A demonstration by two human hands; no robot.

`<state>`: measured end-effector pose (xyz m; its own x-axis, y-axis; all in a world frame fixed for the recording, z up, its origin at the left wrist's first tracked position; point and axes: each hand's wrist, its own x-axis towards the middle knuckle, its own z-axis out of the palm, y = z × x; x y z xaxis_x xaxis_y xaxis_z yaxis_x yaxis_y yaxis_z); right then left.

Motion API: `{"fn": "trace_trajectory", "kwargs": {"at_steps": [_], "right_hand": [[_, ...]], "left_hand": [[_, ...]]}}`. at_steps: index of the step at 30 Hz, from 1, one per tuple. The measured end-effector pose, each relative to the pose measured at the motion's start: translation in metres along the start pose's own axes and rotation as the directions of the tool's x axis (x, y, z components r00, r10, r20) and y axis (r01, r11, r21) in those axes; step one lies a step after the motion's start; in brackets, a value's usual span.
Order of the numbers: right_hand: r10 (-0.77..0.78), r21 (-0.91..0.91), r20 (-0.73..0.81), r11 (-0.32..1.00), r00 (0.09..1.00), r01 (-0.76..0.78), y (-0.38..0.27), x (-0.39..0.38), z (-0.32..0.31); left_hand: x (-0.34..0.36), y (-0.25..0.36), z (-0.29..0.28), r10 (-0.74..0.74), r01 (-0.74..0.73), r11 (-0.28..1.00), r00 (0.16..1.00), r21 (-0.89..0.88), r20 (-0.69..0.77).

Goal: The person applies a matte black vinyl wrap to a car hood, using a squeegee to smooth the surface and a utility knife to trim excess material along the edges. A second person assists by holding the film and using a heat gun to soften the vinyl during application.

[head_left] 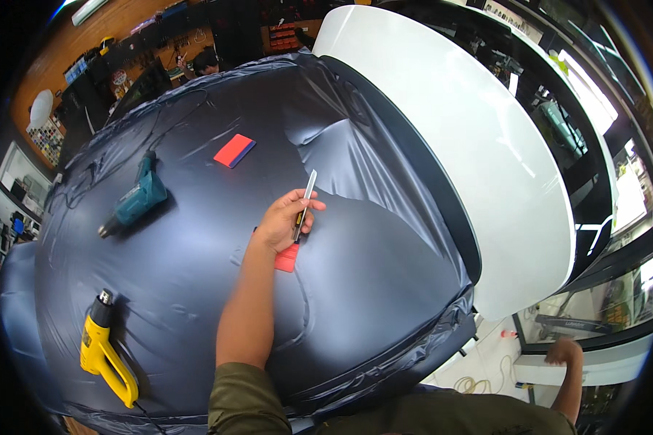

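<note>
My left hand (pixel 292 216) grips a slim silver utility knife (pixel 308 187), blade end upward, above a dark satin film sheet (pixel 181 290) draped over a car panel. A red squeegee (pixel 286 259) shows just below that hand; I cannot tell whether it is also held. Farther up the sheet lies a red squeegee with a blue edge (pixel 232 151). A teal heat gun (pixel 138 201) with a cord rests at left, and a yellow heat gun (pixel 105 348) lies nearer me. My right hand (pixel 562 351) is out at the lower right, too small and blurred to read its fingers.
A large white car panel (pixel 442 116) borders the film on the right, beside dark glass. Creased film (pixel 355 167) runs along that side. A person (pixel 204 64) is at the back near tool-hung wooden walls. A yellow cord (pixel 471 384) lies on the tiled floor at lower right.
</note>
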<state>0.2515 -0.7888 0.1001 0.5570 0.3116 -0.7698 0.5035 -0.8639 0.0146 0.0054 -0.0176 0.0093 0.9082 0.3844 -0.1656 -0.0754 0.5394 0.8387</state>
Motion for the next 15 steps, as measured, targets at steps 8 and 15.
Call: {"fn": "trace_trajectory", "kwargs": {"at_steps": [8,15], "right_hand": [[-0.021,0.392,-0.675,0.837,0.738,0.382,-0.208,-0.031,-0.104],[-0.387,0.410,-0.691,0.487,0.611,0.771,-0.465,0.127,-0.149]], "left_hand": [[0.007,0.002,0.001,0.107,-0.119,0.983,0.990,-0.138,-0.090],[0.005,0.003,-0.025,0.253,-0.269,0.937,0.963,-0.221,-0.097]]}}
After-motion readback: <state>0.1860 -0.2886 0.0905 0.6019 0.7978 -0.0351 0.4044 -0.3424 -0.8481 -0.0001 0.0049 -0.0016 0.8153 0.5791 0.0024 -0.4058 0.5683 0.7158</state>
